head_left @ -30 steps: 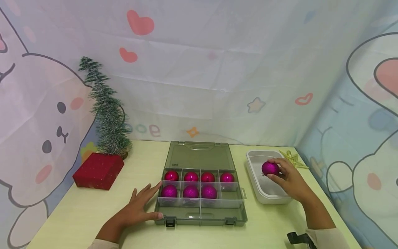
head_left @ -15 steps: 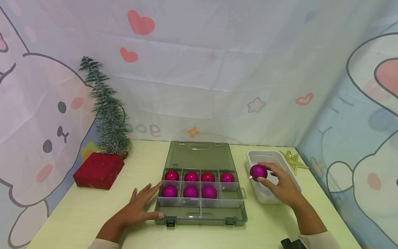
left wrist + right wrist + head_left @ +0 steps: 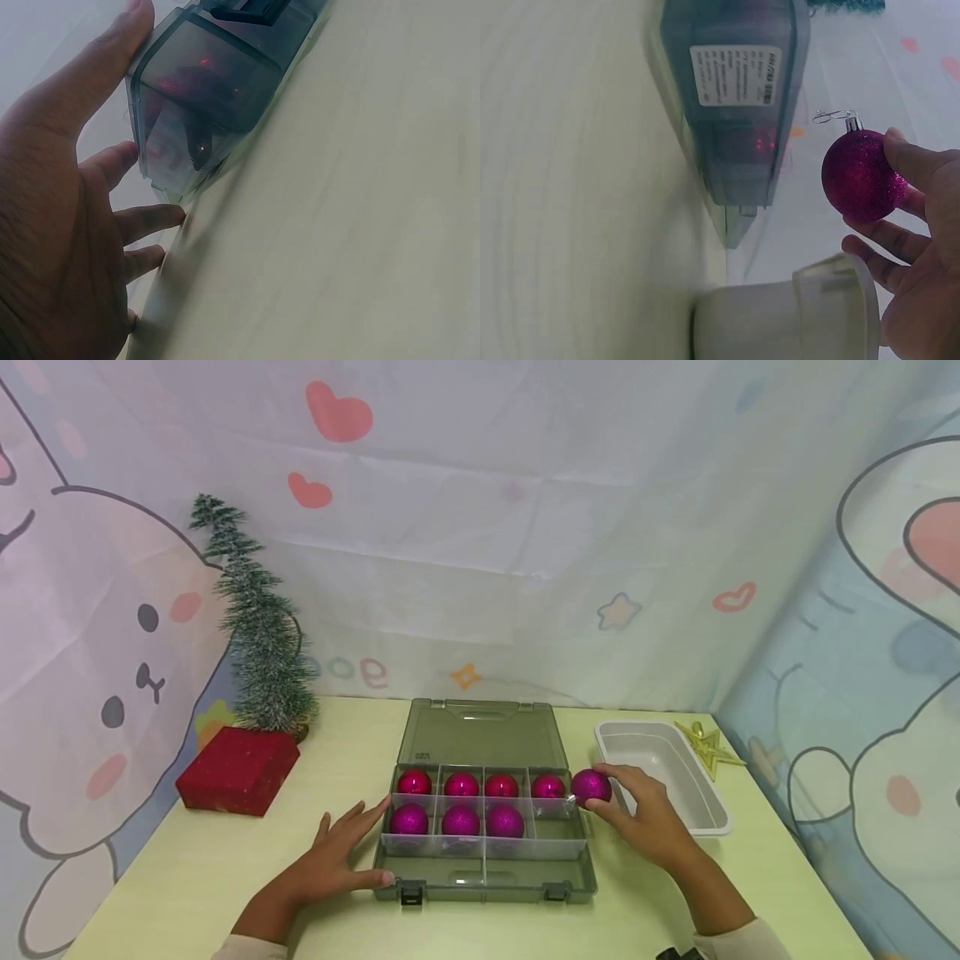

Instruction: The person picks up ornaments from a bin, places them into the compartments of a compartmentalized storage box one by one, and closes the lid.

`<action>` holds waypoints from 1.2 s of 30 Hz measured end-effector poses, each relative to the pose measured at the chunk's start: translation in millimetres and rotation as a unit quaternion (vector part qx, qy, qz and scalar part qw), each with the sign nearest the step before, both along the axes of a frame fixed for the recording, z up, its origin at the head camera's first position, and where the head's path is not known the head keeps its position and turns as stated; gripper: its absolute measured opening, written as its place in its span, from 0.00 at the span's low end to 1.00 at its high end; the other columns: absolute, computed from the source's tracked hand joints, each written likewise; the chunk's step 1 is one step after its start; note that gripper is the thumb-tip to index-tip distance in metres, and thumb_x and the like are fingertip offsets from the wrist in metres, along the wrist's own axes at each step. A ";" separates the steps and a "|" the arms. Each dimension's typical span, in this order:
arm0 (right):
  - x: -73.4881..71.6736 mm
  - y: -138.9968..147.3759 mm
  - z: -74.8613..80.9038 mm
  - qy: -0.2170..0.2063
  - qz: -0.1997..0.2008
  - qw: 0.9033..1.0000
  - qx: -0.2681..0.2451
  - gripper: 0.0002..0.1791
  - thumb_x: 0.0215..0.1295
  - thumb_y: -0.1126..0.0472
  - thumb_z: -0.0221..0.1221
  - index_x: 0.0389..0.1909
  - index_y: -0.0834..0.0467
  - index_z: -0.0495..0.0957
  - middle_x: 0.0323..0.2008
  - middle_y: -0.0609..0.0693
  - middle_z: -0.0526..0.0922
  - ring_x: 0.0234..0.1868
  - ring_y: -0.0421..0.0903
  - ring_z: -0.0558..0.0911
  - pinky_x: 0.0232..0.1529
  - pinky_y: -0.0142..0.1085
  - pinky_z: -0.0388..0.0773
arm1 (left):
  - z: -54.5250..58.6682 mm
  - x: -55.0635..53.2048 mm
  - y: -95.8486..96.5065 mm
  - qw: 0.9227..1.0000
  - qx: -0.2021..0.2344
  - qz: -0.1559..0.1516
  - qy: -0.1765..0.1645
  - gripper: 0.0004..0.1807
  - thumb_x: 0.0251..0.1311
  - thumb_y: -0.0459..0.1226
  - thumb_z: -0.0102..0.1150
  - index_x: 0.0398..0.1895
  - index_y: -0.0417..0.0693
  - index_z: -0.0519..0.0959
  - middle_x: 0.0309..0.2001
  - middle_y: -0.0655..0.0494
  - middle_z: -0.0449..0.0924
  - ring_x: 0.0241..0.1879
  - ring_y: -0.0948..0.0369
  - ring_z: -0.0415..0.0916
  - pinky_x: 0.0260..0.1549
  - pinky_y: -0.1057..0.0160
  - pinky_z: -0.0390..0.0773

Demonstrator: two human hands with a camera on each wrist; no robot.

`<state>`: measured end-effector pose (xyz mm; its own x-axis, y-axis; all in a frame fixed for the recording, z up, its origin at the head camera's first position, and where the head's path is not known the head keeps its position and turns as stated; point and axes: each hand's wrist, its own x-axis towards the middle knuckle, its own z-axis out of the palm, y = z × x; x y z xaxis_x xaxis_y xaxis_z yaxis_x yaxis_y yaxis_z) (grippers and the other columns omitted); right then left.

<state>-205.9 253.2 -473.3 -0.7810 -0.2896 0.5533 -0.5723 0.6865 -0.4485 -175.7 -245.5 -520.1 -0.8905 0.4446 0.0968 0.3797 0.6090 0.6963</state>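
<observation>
My right hand pinches a glittery magenta Christmas ball between thumb and fingers, by the right side of the divided box. A silver cap and wire hook stick out from the ball in the right wrist view. The smoky-green plastic box lies with its lid folded back. Shiny red balls fill its back row. Three glittery magenta balls sit in the middle row, whose rightmost compartment holds none. With fingers spread, my left hand touches the box's left side, thumb at the front corner.
Right of the box stands a white tub with nothing visible inside. Behind it lies a gold star. At the left, a small frosted Christmas tree stands behind a red velvety block. A printed curtain backs the table.
My right hand has carried the magenta ball leftward from over the white tub to the box's right edge. The left hand stays where it was.
</observation>
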 end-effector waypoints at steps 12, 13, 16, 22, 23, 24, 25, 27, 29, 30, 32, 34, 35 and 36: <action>12.2 -22.1 -8.1 -0.046 -0.006 0.998 0.041 0.29 0.66 0.53 0.76 0.67 0.55 0.82 0.62 0.51 0.88 0.69 0.60 0.81 0.68 0.65 0.60 | 0.6 0.4 0.4 1.000 0.002 -0.001 -0.003 0.58 0.60 0.55 0.76 0.90 0.54 0.56 0.86 0.41 0.61 0.84 0.24 0.47 0.70 0.12 0.25; 13.3 -23.6 -8.3 -0.049 -0.007 0.998 0.047 0.29 0.67 0.53 0.76 0.67 0.55 0.82 0.62 0.50 0.88 0.70 0.60 0.80 0.69 0.66 0.60 | 0.8 0.4 0.6 1.000 0.002 -0.001 -0.002 0.58 0.60 0.55 0.76 0.90 0.54 0.56 0.86 0.41 0.61 0.84 0.24 0.47 0.70 0.12 0.25; 15.6 -27.9 -9.5 -0.060 -0.012 0.996 0.061 0.31 0.68 0.51 0.75 0.69 0.54 0.81 0.63 0.49 0.88 0.71 0.59 0.78 0.72 0.67 0.58 | 1.3 0.7 1.3 1.000 0.002 -0.002 0.002 0.58 0.61 0.55 0.76 0.90 0.53 0.56 0.86 0.40 0.61 0.84 0.24 0.47 0.70 0.11 0.25; 18.7 -34.7 -12.2 -0.067 -0.019 0.994 0.079 0.31 0.70 0.49 0.73 0.70 0.54 0.79 0.64 0.52 0.86 0.71 0.59 0.78 0.73 0.66 0.57 | 2.0 0.8 1.6 1.000 0.003 -0.002 0.002 0.58 0.61 0.54 0.76 0.89 0.52 0.56 0.86 0.40 0.61 0.84 0.23 0.47 0.70 0.11 0.25; 19.3 -35.3 -12.6 -0.064 -0.019 0.995 0.080 0.31 0.70 0.49 0.73 0.70 0.54 0.79 0.63 0.53 0.86 0.71 0.59 0.78 0.73 0.66 0.57 | 1.9 0.8 1.5 1.000 0.004 -0.002 0.001 0.58 0.61 0.54 0.76 0.89 0.52 0.56 0.86 0.40 0.61 0.84 0.23 0.47 0.70 0.11 0.25; 19.6 -35.8 -13.1 -0.058 -0.019 0.995 0.083 0.31 0.70 0.49 0.73 0.70 0.54 0.80 0.63 0.53 0.86 0.71 0.59 0.78 0.72 0.67 0.57 | 1.7 0.7 1.5 1.000 0.003 -0.002 0.001 0.58 0.61 0.54 0.76 0.89 0.52 0.56 0.86 0.40 0.61 0.84 0.23 0.47 0.70 0.11 0.25; 19.8 -36.0 -13.8 -0.051 -0.019 0.995 0.084 0.30 0.69 0.50 0.73 0.69 0.54 0.80 0.63 0.53 0.86 0.70 0.59 0.78 0.72 0.67 0.57 | 1.5 0.7 1.4 1.000 0.003 -0.002 0.001 0.58 0.61 0.54 0.76 0.89 0.52 0.56 0.86 0.40 0.61 0.84 0.23 0.47 0.70 0.11 0.25; 19.5 -36.2 -15.3 -0.034 -0.020 0.995 0.090 0.30 0.68 0.51 0.74 0.68 0.55 0.80 0.63 0.52 0.86 0.70 0.59 0.78 0.71 0.67 0.59 | 1.4 0.6 1.3 1.000 0.003 -0.001 0.002 0.58 0.61 0.54 0.76 0.89 0.52 0.56 0.86 0.40 0.61 0.84 0.23 0.47 0.70 0.11 0.25; 19.7 -36.5 -16.4 -0.018 -0.020 0.995 0.097 0.29 0.68 0.51 0.74 0.67 0.55 0.81 0.63 0.52 0.85 0.70 0.59 0.78 0.69 0.67 0.60 | 1.1 0.5 1.3 1.000 0.004 -0.001 0.003 0.58 0.60 0.55 0.76 0.89 0.52 0.56 0.86 0.40 0.61 0.84 0.23 0.47 0.70 0.11 0.25; 19.7 -36.7 -17.1 -0.013 -0.020 0.995 0.101 0.29 0.68 0.51 0.74 0.67 0.55 0.81 0.63 0.52 0.84 0.69 0.59 0.78 0.69 0.66 0.61 | 1.1 0.6 1.3 1.000 0.003 -0.001 0.004 0.58 0.60 0.55 0.76 0.89 0.52 0.56 0.86 0.40 0.61 0.84 0.23 0.48 0.70 0.11 0.25; 20.1 -37.3 -18.1 -0.007 -0.021 0.994 0.109 0.29 0.68 0.51 0.74 0.67 0.55 0.81 0.63 0.52 0.82 0.69 0.58 0.79 0.68 0.66 0.62 | 1.2 0.7 1.5 1.000 0.003 -0.001 0.005 0.58 0.60 0.55 0.76 0.89 0.52 0.56 0.85 0.40 0.62 0.84 0.23 0.48 0.70 0.11 0.26; 20.9 -38.2 -18.4 -0.009 -0.021 0.993 0.115 0.29 0.69 0.51 0.74 0.67 0.56 0.81 0.63 0.53 0.81 0.68 0.58 0.79 0.69 0.67 0.63 | 1.2 0.6 1.8 1.000 0.002 -0.001 0.005 0.58 0.60 0.55 0.77 0.89 0.52 0.57 0.85 0.40 0.62 0.84 0.23 0.48 0.70 0.11 0.26; 21.1 -38.6 -18.8 -0.011 -0.021 0.993 0.116 0.29 0.69 0.51 0.74 0.67 0.56 0.81 0.62 0.53 0.82 0.68 0.57 0.79 0.69 0.67 0.63 | 1.3 0.6 2.0 1.000 0.002 -0.001 0.006 0.58 0.60 0.55 0.77 0.89 0.52 0.57 0.85 0.40 0.62 0.84 0.23 0.48 0.70 0.11 0.26; 21.0 -38.9 -19.3 -0.014 -0.020 0.993 0.118 0.29 0.70 0.51 0.73 0.68 0.56 0.81 0.62 0.52 0.82 0.68 0.57 0.79 0.69 0.67 0.63 | 1.4 0.6 2.2 1.000 0.001 0.000 0.006 0.58 0.60 0.55 0.77 0.89 0.52 0.57 0.85 0.40 0.62 0.84 0.23 0.48 0.70 0.11 0.26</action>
<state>-184.9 214.4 -492.5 -0.8085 -0.3765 0.4523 -0.5317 0.7967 -0.2872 -175.1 -243.4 -518.7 -0.8892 0.4445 0.1081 0.3879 0.6074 0.6933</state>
